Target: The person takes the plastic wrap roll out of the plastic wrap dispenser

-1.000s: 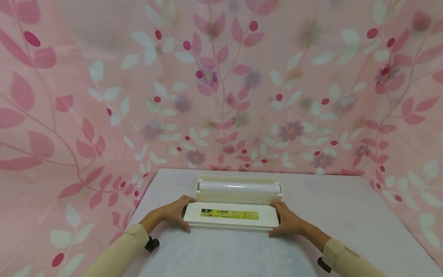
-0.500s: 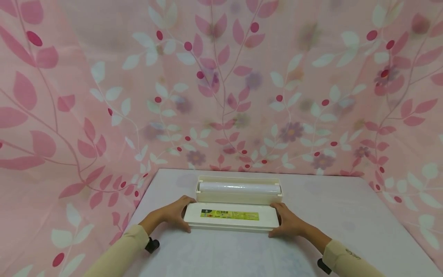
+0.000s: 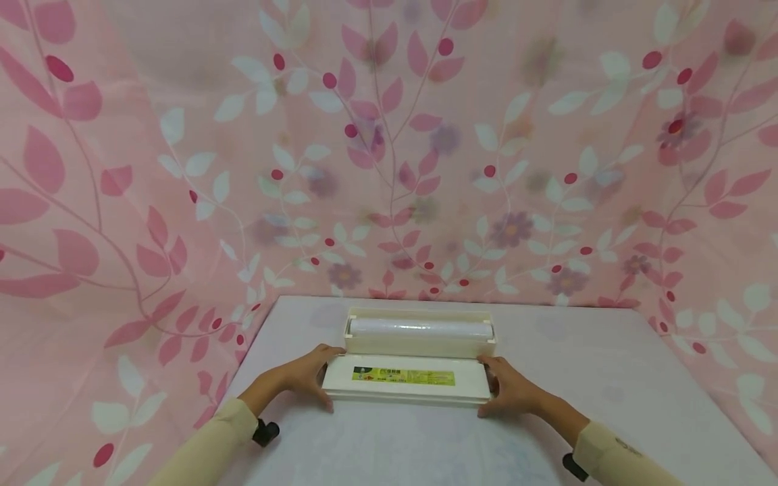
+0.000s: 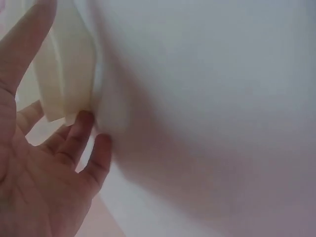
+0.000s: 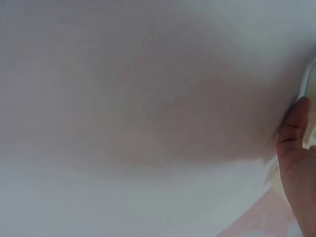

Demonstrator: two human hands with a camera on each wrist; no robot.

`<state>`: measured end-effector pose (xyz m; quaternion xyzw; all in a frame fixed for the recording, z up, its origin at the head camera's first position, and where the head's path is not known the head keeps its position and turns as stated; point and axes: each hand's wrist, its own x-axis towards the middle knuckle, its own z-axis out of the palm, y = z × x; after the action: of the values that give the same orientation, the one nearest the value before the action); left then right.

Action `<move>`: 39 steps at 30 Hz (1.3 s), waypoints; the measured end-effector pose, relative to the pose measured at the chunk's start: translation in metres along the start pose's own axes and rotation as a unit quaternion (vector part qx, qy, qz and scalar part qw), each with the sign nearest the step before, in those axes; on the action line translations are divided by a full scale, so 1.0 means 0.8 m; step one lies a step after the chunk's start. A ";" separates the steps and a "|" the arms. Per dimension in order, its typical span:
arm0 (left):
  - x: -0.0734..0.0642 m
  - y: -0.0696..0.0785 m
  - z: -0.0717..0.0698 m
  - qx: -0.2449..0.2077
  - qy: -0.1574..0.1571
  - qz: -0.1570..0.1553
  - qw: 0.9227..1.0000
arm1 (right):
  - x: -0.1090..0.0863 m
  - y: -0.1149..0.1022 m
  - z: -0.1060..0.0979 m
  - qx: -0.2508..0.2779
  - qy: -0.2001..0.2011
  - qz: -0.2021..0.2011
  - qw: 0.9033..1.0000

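Note:
A long white lid (image 3: 401, 390) with a yellow-green label (image 3: 404, 376) lies on the table in the head view. Behind it stands a cream cling film box (image 3: 419, 347), uncovered, holding a shiny roll of cling film (image 3: 421, 329). My left hand (image 3: 304, 376) spreads thumb and fingers around the lid's left end, fingertips right at its edge in the left wrist view. At the other end, my right hand (image 3: 513, 388) is spread likewise, with a small gap between palm and lid. The right wrist view shows only part of that hand, at its right edge.
A pale cloth covers the table (image 3: 425, 445). Pink floral curtains (image 3: 389, 169) rise behind it and along both sides. Small black wrist devices (image 3: 265, 432) sit at both cuffs.
My right hand has shifted slightly to the right, away from the lid's end. The left hand has loosened a little. Lid and box stay nearly in place.

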<state>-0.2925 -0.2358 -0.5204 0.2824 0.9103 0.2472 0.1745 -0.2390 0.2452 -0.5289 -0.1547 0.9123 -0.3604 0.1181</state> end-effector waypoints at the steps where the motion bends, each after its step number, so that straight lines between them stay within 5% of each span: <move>1: -0.002 0.001 -0.001 0.002 0.001 0.000 1.000 | -0.003 0.000 -0.001 0.009 -0.004 -0.003 1.000; 8: -0.017 0.005 -0.013 0.000 0.042 -0.008 0.999 | -0.024 -0.001 -0.016 0.016 0.005 0.002 1.000; 13: -0.021 0.004 -0.021 0.065 0.097 -0.004 0.993 | -0.036 -0.002 -0.026 -0.045 0.036 0.022 0.998; 20: -0.018 -0.004 -0.022 0.192 0.187 -0.013 0.963 | -0.041 0.009 -0.036 -0.110 0.061 0.031 0.992; 27: -0.018 -0.010 -0.024 0.238 0.223 -0.032 0.945 | -0.044 0.019 -0.044 -0.187 0.131 -0.005 0.974; 33: -0.012 -0.014 -0.030 0.280 0.286 -0.012 0.916 | -0.039 0.022 -0.055 -0.178 0.152 -0.006 0.972; 35: -0.008 -0.014 -0.034 0.278 0.301 -0.014 0.912 | -0.035 0.023 -0.059 -0.179 0.153 -0.006 0.972; 39: 0.002 -0.013 -0.039 0.262 0.303 -0.034 0.916 | -0.032 0.020 -0.070 -0.190 0.156 0.005 0.969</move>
<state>-0.3128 -0.2533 -0.5008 0.1988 0.9608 0.0679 -0.1811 -0.2370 0.3003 -0.4980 -0.1117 0.9719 -0.1998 -0.0551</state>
